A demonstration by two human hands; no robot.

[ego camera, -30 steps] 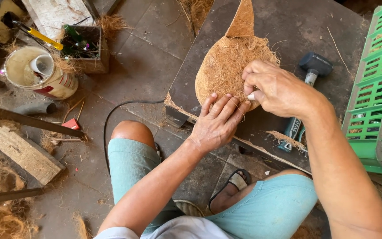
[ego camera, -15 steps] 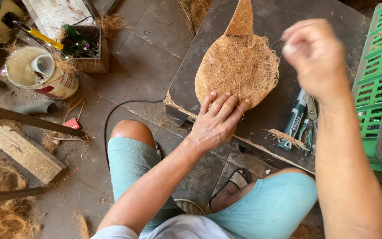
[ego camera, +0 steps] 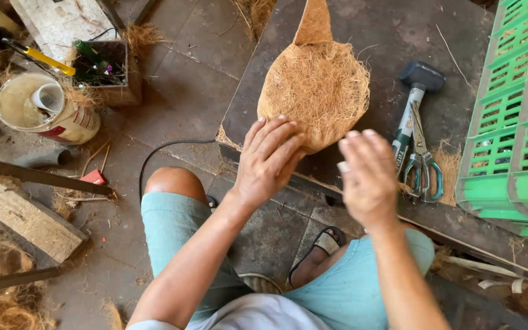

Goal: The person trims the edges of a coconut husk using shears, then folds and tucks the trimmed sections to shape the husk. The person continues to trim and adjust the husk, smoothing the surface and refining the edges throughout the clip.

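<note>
Grey concrete floor fills the left half of the view, littered with fibre scraps; a dark board lies across the upper right, its near edge running diagonally from under the hands toward the lower right.

On the board sits a fibre pad, a rounded brown mat with a flat pointed tab at its far end. Its near rim reaches almost to the board's edge. The left hand lies flat on that near rim, fingers spread and pressing down, gripping nothing. The right hand hovers just right of the pad's near edge, above the board, fingers loosely apart and slightly curled; it appears to hold nothing, though its palm faces away.

Right of the pad, bare board separates it from a mallet and scissors, which lie side by side, touching, the scissors' handles near the board's edge. Beyond them a green crate closes off the right side.

Left of the board the floor is open as far as a black cable curving past the knee. Farther left stand a bucket, a small box of bottles and a plank.
</note>
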